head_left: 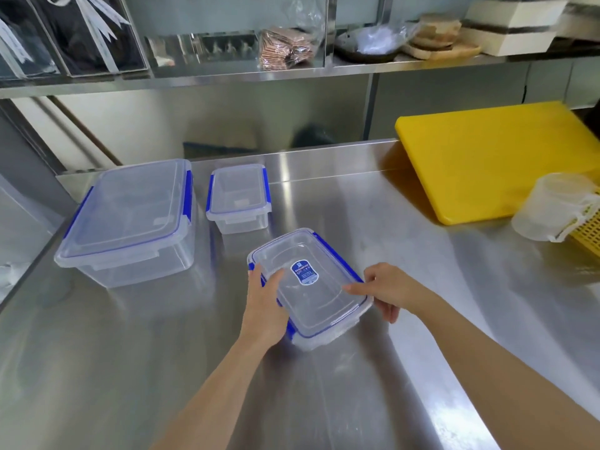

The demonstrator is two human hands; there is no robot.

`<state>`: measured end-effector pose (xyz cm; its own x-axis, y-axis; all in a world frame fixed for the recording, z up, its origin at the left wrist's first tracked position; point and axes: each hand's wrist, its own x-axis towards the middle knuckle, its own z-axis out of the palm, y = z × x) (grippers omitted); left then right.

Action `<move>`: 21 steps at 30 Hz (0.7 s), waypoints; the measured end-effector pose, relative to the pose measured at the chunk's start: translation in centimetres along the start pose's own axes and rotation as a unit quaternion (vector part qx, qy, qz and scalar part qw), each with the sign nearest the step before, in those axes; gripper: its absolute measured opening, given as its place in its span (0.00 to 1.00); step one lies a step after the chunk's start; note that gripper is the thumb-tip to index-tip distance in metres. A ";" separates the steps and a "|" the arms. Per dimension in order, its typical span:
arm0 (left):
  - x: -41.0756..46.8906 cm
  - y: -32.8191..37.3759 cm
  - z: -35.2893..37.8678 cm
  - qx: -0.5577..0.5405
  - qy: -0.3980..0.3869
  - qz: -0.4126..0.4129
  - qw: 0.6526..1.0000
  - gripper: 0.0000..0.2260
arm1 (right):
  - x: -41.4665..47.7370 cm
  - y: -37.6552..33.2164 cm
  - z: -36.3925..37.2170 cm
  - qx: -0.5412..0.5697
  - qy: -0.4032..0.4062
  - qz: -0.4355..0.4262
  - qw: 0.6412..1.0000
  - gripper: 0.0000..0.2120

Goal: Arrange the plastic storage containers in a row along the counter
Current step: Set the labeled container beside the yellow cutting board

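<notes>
Three clear plastic containers with blue clip lids stand on the steel counter (pixel 373 222). The large container (pixel 130 219) is at the left. A small container (pixel 238 196) sits to its right, near the back. A medium container (pixel 311 297) with a blue label on its lid lies turned at an angle in front of them. My left hand (pixel 264 306) grips its left side, thumb on the lid. My right hand (pixel 386 289) holds its right edge, fingers curled around the rim.
A yellow cutting board (pixel 493 157) leans at the back right. A translucent cup (pixel 548 206) and a yellow slotted basket (pixel 589 232) stand at the right edge. A steel shelf (pixel 292 76) with packets and boxes runs above the counter.
</notes>
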<state>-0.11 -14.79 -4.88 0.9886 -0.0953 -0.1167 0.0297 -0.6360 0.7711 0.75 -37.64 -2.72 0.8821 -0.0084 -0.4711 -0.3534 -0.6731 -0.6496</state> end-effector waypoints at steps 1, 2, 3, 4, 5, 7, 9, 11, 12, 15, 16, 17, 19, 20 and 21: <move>0.3 0.0 0.1 -0.032 0.045 -0.012 0.998 0.29 | -0.2 0.3 -0.1 -0.011 -0.024 -0.006 1.000 0.28; 0.5 -0.1 0.1 -0.062 0.086 -0.043 0.993 0.26 | -0.2 0.7 -0.2 -0.013 -0.047 -0.011 0.999 0.30; 0.6 -0.1 0.2 -0.088 0.120 -0.083 0.985 0.23 | -0.2 1.0 -0.3 -0.004 -0.062 -0.014 0.998 0.31; 0.7 -0.2 0.2 -0.114 0.144 -0.116 0.976 0.18 | 0.0 1.4 -0.3 0.012 -0.066 -0.019 0.998 0.30; 0.8 -0.4 0.0 -0.134 0.152 -0.136 0.970 0.13 | 0.1 1.6 -0.3 0.033 -0.054 -0.026 0.998 0.29; 0.8 0.0 -0.4 -0.163 0.101 -0.139 0.972 0.11 | 0.4 2.2 -0.3 0.111 -0.037 -0.057 0.991 0.27; 1.0 0.0 -0.8 -0.189 -0.040 -0.085 0.978 0.18 | 0.3 2.5 -0.4 0.205 -0.100 -0.085 0.970 0.33; 1.2 -0.3 -0.9 -0.118 -0.228 -0.036 0.966 0.43 | 0.2 3.0 -0.3 0.220 -0.169 -0.131 0.952 0.46; 1.3 -0.5 -0.6 -0.065 -0.280 -0.023 0.957 0.55 | 0.5 3.3 -0.3 0.207 -0.186 -0.146 0.949 0.50; 2.2 -0.8 0.6 0.057 -0.236 0.031 0.970 0.63 | 2.1 3.7 -0.3 0.179 -0.174 -0.147 0.957 0.60; 2.8 -0.7 1.0 0.047 -0.199 0.048 0.978 0.60 | 2.7 3.6 -0.4 0.173 -0.152 -0.148 0.962 0.61; 3.4 -0.6 1.4 0.012 -0.168 0.058 0.984 0.56 | 3.3 3.5 -0.6 0.174 -0.127 -0.154 0.964 0.60; 4.8 -0.3 2.0 -0.043 -0.120 0.060 0.990 0.49 | 4.5 3.1 -1.0 0.182 -0.079 -0.174 0.964 0.50; 5.5 0.0 2.3 -0.038 -0.093 0.065 0.993 0.47 | 5.0 2.8 -1.3 0.179 -0.059 -0.179 0.966 0.45; 6.1 0.3 2.5 -0.014 -0.065 0.067 0.996 0.45 | 5.5 2.4 -1.5 0.172 -0.044 -0.179 0.968 0.42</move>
<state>5.58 -17.44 -6.92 0.9567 -0.2768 -0.0898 -0.0955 -0.5900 0.8017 5.27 -40.39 -5.95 0.9426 0.2527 -0.2183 -0.1267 -0.3344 -0.9339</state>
